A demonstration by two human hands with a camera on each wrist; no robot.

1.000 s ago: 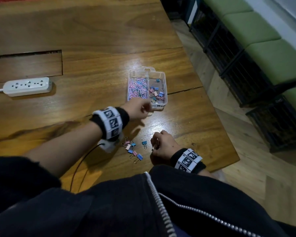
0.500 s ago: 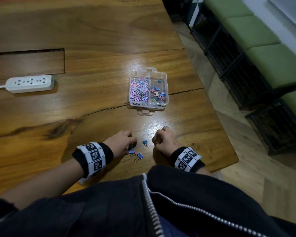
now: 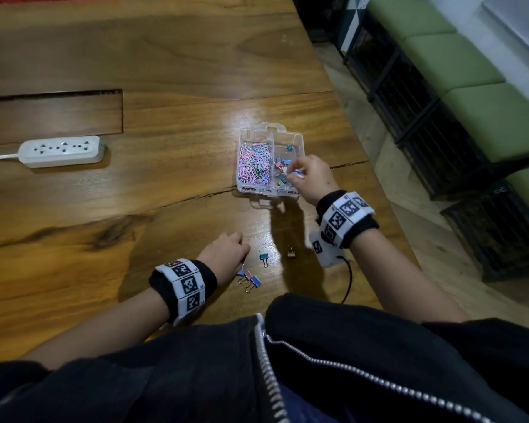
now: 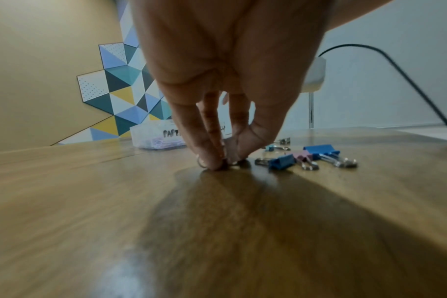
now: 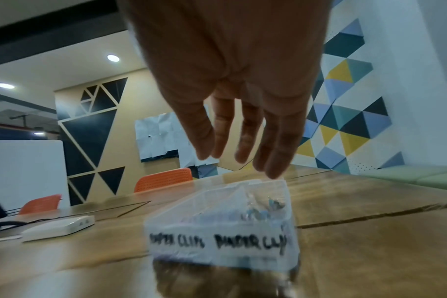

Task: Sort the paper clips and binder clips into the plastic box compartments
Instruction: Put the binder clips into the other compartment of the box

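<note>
Clear plastic box (image 3: 271,134) sitting near the right edge of the wooden table (image 3: 171,71), pink and blue paper clips (image 3: 254,164) piled in its left compartment, binder clips (image 3: 280,172) in the right one. Right hand (image 3: 310,175) hovering over that right compartment, fingers straight and spread in the wrist view, nothing in it. Left hand (image 4: 225,84) down by the near edge, fingertips pinching a small clip (image 4: 226,162) against the wood, too blurry to tell which kind. Loose binder clips (image 3: 249,279) just beside it, white power strip (image 3: 60,151) way off toward the left edge.

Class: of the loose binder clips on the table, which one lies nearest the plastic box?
The brownish binder clip, alone on the right, nearest the plastic box; the blue and pink ones lie further left.
</note>
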